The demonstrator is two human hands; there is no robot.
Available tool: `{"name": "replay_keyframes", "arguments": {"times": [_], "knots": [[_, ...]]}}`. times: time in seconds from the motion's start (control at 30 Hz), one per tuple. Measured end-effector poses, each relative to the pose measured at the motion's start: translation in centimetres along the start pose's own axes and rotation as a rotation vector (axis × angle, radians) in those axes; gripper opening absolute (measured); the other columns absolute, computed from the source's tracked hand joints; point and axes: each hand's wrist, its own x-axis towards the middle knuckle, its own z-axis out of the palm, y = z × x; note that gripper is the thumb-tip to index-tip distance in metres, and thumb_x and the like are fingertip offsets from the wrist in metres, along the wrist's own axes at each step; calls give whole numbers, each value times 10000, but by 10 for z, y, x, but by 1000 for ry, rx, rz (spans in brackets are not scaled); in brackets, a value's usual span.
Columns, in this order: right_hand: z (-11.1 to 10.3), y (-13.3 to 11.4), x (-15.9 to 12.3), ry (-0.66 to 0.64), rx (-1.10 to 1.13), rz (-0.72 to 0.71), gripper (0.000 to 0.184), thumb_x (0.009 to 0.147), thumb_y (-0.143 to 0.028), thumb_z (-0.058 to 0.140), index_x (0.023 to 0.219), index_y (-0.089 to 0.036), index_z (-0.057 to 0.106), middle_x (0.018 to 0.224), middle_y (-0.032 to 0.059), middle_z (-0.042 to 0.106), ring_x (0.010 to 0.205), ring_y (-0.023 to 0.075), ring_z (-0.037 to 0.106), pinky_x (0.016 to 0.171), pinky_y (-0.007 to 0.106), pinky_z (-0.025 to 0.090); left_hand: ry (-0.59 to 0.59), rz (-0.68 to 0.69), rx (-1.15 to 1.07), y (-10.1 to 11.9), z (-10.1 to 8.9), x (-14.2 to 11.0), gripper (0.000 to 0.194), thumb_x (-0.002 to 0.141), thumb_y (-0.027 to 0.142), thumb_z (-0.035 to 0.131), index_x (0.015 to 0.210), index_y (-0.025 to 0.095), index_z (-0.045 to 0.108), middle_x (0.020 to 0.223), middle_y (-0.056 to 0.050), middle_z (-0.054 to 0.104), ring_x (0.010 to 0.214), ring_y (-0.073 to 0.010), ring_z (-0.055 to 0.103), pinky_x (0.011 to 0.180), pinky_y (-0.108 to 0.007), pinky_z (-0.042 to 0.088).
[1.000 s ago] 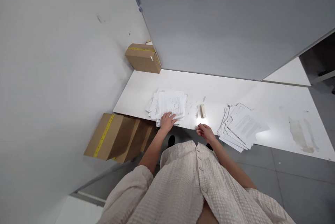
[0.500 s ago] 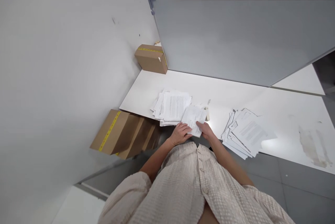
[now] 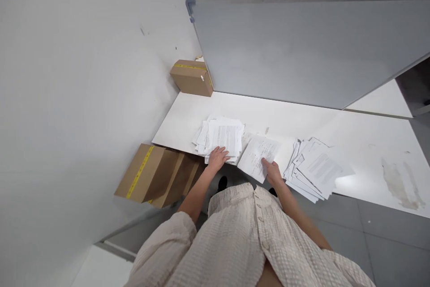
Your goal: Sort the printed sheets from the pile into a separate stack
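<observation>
A loose pile of printed papers [image 3: 221, 137] lies near the left end of the white table [image 3: 302, 121]. My left hand [image 3: 217, 158] rests flat on that pile's near edge, fingers spread. My right hand [image 3: 271, 171] pinches the near corner of a single printed sheet [image 3: 258, 157], which lies over the table edge between the two piles. A second fanned pile of papers [image 3: 316, 168] sits to the right of my right hand.
A grey partition board [image 3: 302, 45] stands along the table's far side. One cardboard box [image 3: 191, 77] sits at the far left corner; more boxes [image 3: 154, 175] lie on the floor left of me. A white wall runs along the left. Stains mark the table's right part.
A sheet came off the left pile and moved right in my right hand; it now covers the small beige object. My left hand returned to the left pile.
</observation>
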Motion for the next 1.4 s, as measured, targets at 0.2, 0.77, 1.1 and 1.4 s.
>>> {"name": "replay_keyframes", "arguments": {"times": [0.2, 0.77, 1.1, 1.4], "knots": [[5, -5, -6, -28, -21, 32, 228, 671, -252, 629, 879, -163, 600, 1046, 92, 617, 875, 216, 609, 679, 299, 532, -45, -47, -153, -2, -16, 12, 296, 829, 254, 361, 785, 170, 641, 877, -68, 622, 879, -182, 531, 813, -316, 374], [9, -9, -10, -43, -42, -7, 222, 684, -249, 608, 886, -162, 585, 983, 95, 642, 832, 220, 619, 646, 310, 526, 172, -381, -540, -5, -28, 20, 342, 760, 381, 435, 491, 171, 463, 466, 37, 357, 491, -94, 364, 486, -213, 292], [23, -31, -9, -265, 13, 114, 383, 755, -471, 499, 992, -174, 548, 885, 93, 662, 784, 204, 625, 617, 312, 522, 84, 256, -532, 83, -38, -21, 286, 856, 260, 336, 965, 167, 583, 1022, -64, 597, 1007, -150, 511, 899, -306, 389], [13, -30, -11, -305, -130, -91, 323, 592, -263, 690, 886, -150, 617, 846, 71, 675, 769, 213, 618, 670, 324, 489, -55, 572, -376, 101, -18, -28, 223, 841, 261, 414, 970, 214, 589, 1039, -64, 595, 1145, -194, 416, 982, -412, 289]]}}
